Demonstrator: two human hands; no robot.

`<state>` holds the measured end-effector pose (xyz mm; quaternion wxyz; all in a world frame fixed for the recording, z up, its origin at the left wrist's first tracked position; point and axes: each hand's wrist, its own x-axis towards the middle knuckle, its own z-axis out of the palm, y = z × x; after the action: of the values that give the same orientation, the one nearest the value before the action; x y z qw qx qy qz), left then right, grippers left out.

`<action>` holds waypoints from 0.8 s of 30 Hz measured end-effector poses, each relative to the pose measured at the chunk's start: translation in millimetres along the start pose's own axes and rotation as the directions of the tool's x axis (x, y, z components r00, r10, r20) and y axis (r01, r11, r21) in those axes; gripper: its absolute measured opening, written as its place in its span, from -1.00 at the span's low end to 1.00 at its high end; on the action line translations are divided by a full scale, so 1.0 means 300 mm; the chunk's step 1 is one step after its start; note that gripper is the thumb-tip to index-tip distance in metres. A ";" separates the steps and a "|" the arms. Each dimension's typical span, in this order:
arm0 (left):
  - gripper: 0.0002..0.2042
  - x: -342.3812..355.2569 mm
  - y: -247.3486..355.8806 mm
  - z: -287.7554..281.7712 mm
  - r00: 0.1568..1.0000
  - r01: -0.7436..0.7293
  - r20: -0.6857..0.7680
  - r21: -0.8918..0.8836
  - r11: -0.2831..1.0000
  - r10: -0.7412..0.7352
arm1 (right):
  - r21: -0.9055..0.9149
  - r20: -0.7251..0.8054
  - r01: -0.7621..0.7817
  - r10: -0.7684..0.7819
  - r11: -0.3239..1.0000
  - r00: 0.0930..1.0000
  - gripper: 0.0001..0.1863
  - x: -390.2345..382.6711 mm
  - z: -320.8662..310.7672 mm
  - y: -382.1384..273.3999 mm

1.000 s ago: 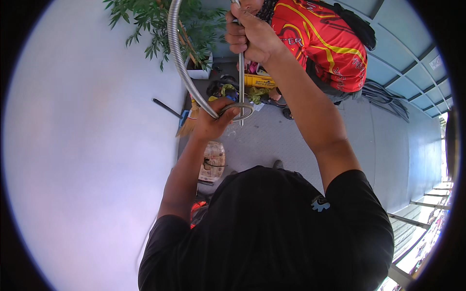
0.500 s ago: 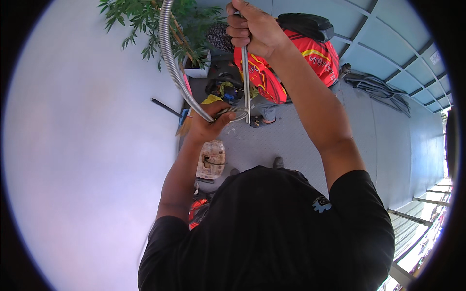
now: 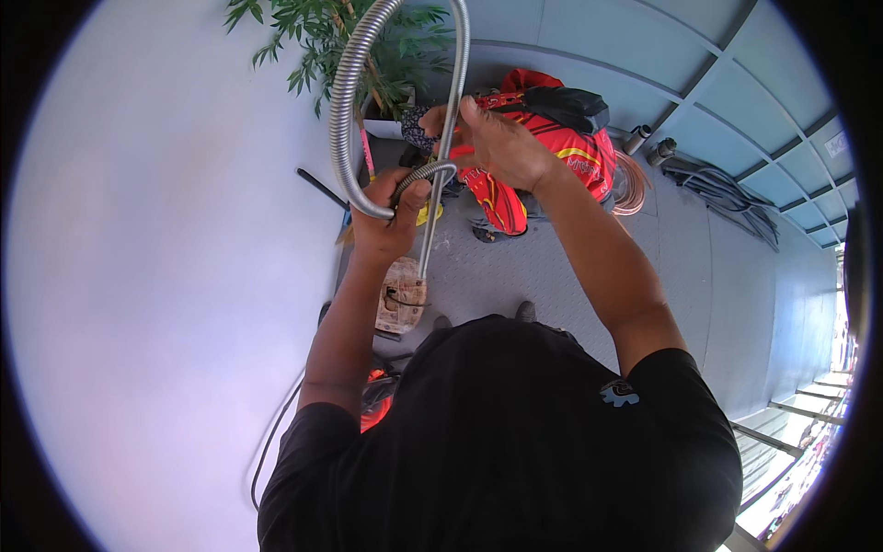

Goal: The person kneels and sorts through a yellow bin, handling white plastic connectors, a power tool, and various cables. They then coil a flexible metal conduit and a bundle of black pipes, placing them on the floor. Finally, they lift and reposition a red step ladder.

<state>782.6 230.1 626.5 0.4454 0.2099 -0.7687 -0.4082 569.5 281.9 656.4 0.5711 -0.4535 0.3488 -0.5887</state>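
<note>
My left hand [image 3: 386,216] grips a silver corrugated flexible metal conduit [image 3: 346,110], which arches up out of the top of the view and has a small loop at my fist. A narrower silver length [image 3: 432,225] runs down past the loop to below my hand. My right hand [image 3: 501,147] is open beside the upright length, fingers apart, the thumb near the tube; whether it touches the tube I cannot tell. Behind my hands a person in a red and yellow shirt [image 3: 561,143] is bent low, with a black bag [image 3: 570,110] on their back.
A leafy plant [image 3: 303,46] stands by the white wall [image 3: 166,258] at left. A copper coil [image 3: 633,189] and black hoses [image 3: 727,198] lie by the panelled blue wall [image 3: 763,92]. A stained pale object [image 3: 400,308] and a broom [image 3: 345,235] are on the grey floor [image 3: 570,285].
My right hand has loosened from its grip and dropped lower. The conduit has swung right, its straight length now slanting down-left. The person in red has bent further down.
</note>
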 end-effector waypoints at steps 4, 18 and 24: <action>-0.72 -0.004 0.020 -0.058 0.967 0.084 -0.209 -0.280 0.956 -0.147 | -0.075 0.129 -0.046 0.055 0.996 0.990 -0.22 -0.079 0.212 0.269; -0.69 -0.274 0.054 -0.826 0.634 0.296 -0.469 -0.587 0.753 -0.615 | -0.739 -0.585 -0.657 0.344 0.147 0.735 -0.65 -0.691 -0.119 0.672; -0.68 -0.460 -0.187 -0.684 0.757 0.283 -0.217 -0.741 0.608 -0.617 | -0.684 -0.725 -0.697 0.313 -0.217 0.614 -0.45 -0.821 -0.100 0.935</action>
<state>1027.0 202.0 565.4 0.5339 0.3168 -0.3613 -0.6957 625.7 492.9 352.0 0.2414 -0.4232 0.8722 0.0434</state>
